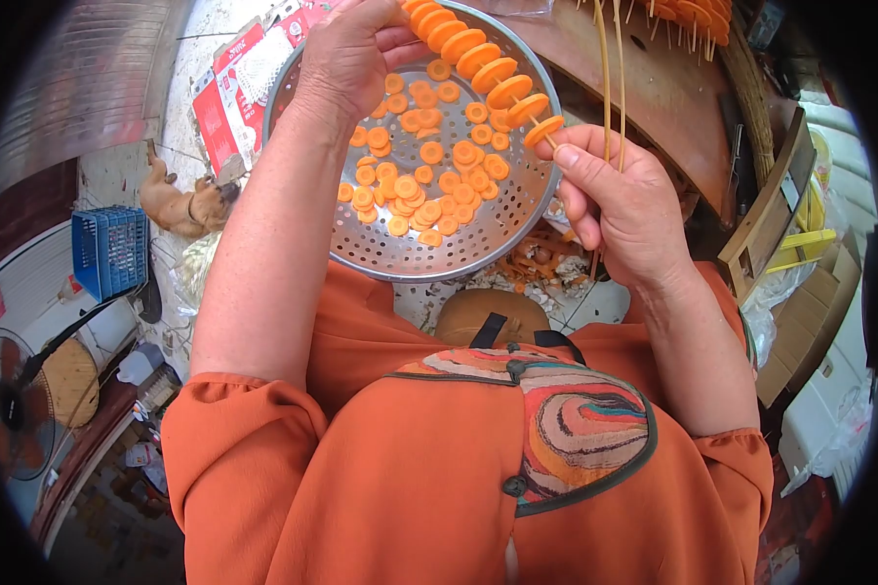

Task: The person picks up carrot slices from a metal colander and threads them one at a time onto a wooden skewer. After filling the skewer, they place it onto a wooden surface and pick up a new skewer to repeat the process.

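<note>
A skewer of round carrot slices (494,74) runs slantwise over a perforated metal colander (380,258), its slices spaced wider toward the lower end. My left hand (356,58) is closed at the skewer's upper end, its fingertips partly cut off by the frame edge. Thumb and fingers of my right hand (619,195) pinch the bare stick just below the last slice. Two long thin bamboo sticks (615,78) rise from the same right hand, apart from the loaded skewer. Loose carrot slices (431,152) lie scattered inside the colander, below both hands.
More carrot skewers (688,15) hang over a brown board (644,73) at upper right. Carrot scraps (541,263) litter the floor beyond my knees. At left are a dog (187,203), a blue basket (110,252) and a fan (12,405). Cardboard (812,317) stands at right.
</note>
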`<state>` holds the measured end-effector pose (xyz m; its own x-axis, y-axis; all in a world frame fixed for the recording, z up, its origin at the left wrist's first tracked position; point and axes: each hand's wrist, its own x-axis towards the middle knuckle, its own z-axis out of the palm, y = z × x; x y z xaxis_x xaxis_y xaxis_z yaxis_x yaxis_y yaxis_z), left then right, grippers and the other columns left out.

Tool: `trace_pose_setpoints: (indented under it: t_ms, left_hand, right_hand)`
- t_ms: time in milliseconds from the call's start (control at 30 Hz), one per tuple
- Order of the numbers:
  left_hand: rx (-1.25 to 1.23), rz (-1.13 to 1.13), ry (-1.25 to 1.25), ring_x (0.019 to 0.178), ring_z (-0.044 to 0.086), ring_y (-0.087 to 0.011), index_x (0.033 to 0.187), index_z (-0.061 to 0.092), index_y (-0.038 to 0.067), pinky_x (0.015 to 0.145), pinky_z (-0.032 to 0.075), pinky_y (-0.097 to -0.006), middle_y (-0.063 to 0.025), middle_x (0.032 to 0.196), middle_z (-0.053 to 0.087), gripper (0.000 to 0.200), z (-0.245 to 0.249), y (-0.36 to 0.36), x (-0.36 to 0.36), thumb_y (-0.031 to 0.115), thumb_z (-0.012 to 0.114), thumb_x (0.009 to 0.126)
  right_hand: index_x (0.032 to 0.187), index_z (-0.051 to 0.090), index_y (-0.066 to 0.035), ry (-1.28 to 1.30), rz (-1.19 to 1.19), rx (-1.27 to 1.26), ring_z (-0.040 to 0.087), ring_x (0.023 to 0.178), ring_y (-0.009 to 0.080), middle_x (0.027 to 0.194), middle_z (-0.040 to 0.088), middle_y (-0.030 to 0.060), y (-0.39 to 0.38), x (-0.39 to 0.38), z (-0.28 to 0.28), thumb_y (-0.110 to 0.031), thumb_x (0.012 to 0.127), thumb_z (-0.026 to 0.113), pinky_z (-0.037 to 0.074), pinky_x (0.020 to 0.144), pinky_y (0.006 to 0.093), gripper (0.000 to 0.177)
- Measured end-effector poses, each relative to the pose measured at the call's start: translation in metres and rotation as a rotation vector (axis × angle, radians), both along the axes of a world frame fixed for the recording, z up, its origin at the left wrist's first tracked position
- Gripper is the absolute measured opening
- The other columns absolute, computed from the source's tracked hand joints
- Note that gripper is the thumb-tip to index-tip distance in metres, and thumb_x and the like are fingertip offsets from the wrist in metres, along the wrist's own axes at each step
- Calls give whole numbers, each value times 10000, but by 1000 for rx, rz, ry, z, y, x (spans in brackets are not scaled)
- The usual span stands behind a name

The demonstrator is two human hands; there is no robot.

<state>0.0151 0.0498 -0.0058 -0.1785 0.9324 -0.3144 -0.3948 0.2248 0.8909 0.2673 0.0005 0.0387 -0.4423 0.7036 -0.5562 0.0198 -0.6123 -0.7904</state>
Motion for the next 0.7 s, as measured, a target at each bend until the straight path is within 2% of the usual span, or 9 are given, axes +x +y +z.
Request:
trace_pose_setpoints:
  t_ms: [100, 167, 200, 267, 300, 400, 567, 667, 700]
  left_hand:
    - [-8, 19, -11, 829, 640, -234, 992, 602, 52, 769, 523, -368, -102, 952, 657, 190, -7, 1, -4, 102, 583, 810]
    - [-63, 37, 431, 787, 656, -194, 1001, 580, 2, 715, 566, -297, -92, 930, 643, 183, -33, 2, -12, 68, 634, 840]
    - [-64, 36, 429, 787, 656, -194, 1001, 580, 2, 715, 566, -297, -92, 930, 643, 183, -44, 2, -11, 68, 634, 840]
    - [-300, -58, 765, 829, 671, -179, 895, 654, 51, 725, 544, -283, -89, 844, 670, 161, -66, 2, -6, 150, 708, 781]
    - [-300, -61, 762, 829, 671, -179, 895, 654, 51, 725, 544, -283, -89, 844, 670, 161, -76, 1, -2, 150, 708, 781]
    - [-306, -201, 1285, 914, 654, -257, 963, 641, 65, 796, 515, -374, -129, 941, 678, 309, -98, -3, 9, 283, 728, 761]
    - [-292, -210, 1362, 856, 652, -259, 924, 624, 66, 766, 519, -380, -124, 922, 669, 300, -106, -5, 21, 275, 739, 741]
    - [-362, -245, 1201, 795, 664, -230, 867, 608, 74, 690, 529, -389, -115, 925, 662, 262, -101, -1, 16, 249, 749, 732]
    - [-412, -233, 951, 785, 667, -215, 860, 592, 67, 665, 543, -375, -111, 927, 659, 221, -100, 1, 13, 204, 731, 755]
  right_hand:
    - [966, 594, 2, 73, -31, 3, 406, 403, 25, 601, 534, -16, 3, 2, 0, -168, 937, 560, 323, 379, 157, 176]
    - [970, 596, 2, 93, -90, -17, 401, 400, 27, 601, 535, -16, 4, 3, -1, -169, 940, 555, 318, 379, 158, 178]
    - [970, 596, 2, 92, -91, -18, 401, 400, 27, 601, 535, -16, 3, 4, -1, -169, 940, 555, 318, 379, 158, 178]
    - [972, 597, 2, 66, -65, -25, 400, 400, 25, 603, 535, -17, 3, 4, -2, -172, 941, 555, 317, 379, 158, 181]
    - [972, 597, 2, 63, -67, -26, 400, 400, 25, 603, 535, -17, 3, 4, -3, -172, 941, 555, 317, 379, 158, 181]
    - [968, 598, 0, 69, -60, -35, 399, 400, 23, 607, 537, -16, 3, 5, -5, -179, 940, 558, 315, 378, 158, 185]
    - [981, 587, -4, 59, -40, -59, 404, 411, 19, 614, 543, -13, 4, 3, -1, -186, 941, 556, 320, 391, 154, 190]
    - [977, 579, -5, 66, -32, -58, 407, 417, 18, 617, 544, -11, 4, 4, -3, -183, 940, 554, 325, 399, 152, 183]
    - [977, 579, -5, 67, -32, -56, 407, 417, 18, 617, 544, -11, 5, 5, -2, -183, 940, 554, 325, 399, 152, 183]
